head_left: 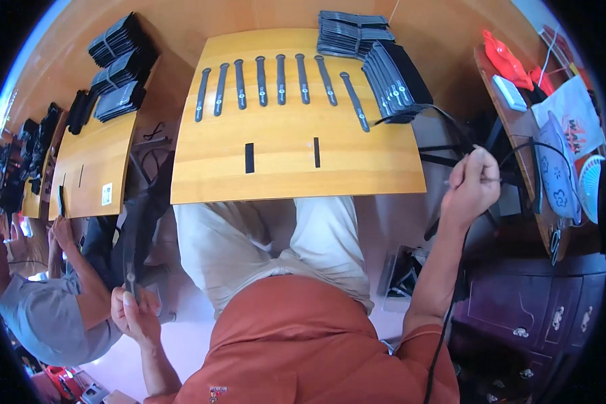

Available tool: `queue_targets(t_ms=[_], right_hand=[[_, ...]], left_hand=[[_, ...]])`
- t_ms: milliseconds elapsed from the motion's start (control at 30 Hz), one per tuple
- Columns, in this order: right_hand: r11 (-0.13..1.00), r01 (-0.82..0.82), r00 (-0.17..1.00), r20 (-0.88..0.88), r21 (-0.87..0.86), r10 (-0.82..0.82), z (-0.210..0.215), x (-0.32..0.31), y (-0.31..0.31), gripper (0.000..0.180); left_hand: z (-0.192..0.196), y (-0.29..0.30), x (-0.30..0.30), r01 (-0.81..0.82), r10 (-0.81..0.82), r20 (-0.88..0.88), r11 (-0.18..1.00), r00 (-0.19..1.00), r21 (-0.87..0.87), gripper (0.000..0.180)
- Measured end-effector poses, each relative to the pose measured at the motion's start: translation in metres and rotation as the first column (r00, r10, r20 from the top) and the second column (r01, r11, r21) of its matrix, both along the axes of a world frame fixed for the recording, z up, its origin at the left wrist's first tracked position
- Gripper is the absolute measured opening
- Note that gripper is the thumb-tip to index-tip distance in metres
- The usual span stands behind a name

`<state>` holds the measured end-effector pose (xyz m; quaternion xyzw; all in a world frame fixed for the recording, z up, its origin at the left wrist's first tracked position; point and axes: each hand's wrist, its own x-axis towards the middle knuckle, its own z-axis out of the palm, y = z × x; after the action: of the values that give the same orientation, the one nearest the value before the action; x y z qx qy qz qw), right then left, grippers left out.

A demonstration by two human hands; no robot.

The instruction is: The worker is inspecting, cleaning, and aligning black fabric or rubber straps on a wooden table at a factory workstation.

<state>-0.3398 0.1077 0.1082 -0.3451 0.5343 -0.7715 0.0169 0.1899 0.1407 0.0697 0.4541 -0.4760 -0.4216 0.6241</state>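
My left hand point(136, 313) is low at the left, in front of the table, fingers closed on the end of a dark strap point(131, 269). The strap rises from it and is smeared by motion. Out past the table's right edge, my right hand point(475, 178) pinches a thin black strap point(456, 128), which trails toward the table's right side. A row of grey straps point(281, 81) with rounded ends lies across the yellow table point(215, 178). Closer to me, two short black strips point(250, 158) lie apart on the wood.
Bundled dark straps point(353, 34) and a fanned stack point(390, 81) fill the table's back right corner. At the left, a co-worker point(67, 303) sits at another table point(101, 168) with more bundles. A side table at the right carries a red bag point(505, 57) and a fan point(591, 188).
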Motion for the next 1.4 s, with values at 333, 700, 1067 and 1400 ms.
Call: queue_targets(t_ms=[333,700,1067,1400], right_hand=[[0.796,-0.577,0.586,-0.586,0.184,0.560,0.004,0.133,0.016,0.016],[0.463,-0.845,0.331,-0.419,0.267,0.845,-0.013,0.177,-0.008,0.025],[0.220,-0.745,0.229,-0.068,0.629,0.971,-0.020,0.130,-0.010,0.022],[0.581,0.189,0.811,-0.459,0.792,0.361,-0.102,0.009,-0.056,0.028]], left_hand=[[-0.028,-0.032,-0.094,-0.048,-0.022,-0.458,0.989,0.888,-0.140,0.025],[-0.028,-0.023,-0.117,0.585,-0.546,-0.272,0.807,0.792,0.083,0.024],[-0.042,-0.005,-0.105,0.491,-0.495,-0.022,0.853,0.869,0.177,0.020],[-0.043,-0.007,-0.113,0.565,-0.568,0.014,0.821,0.823,0.086,0.018]])
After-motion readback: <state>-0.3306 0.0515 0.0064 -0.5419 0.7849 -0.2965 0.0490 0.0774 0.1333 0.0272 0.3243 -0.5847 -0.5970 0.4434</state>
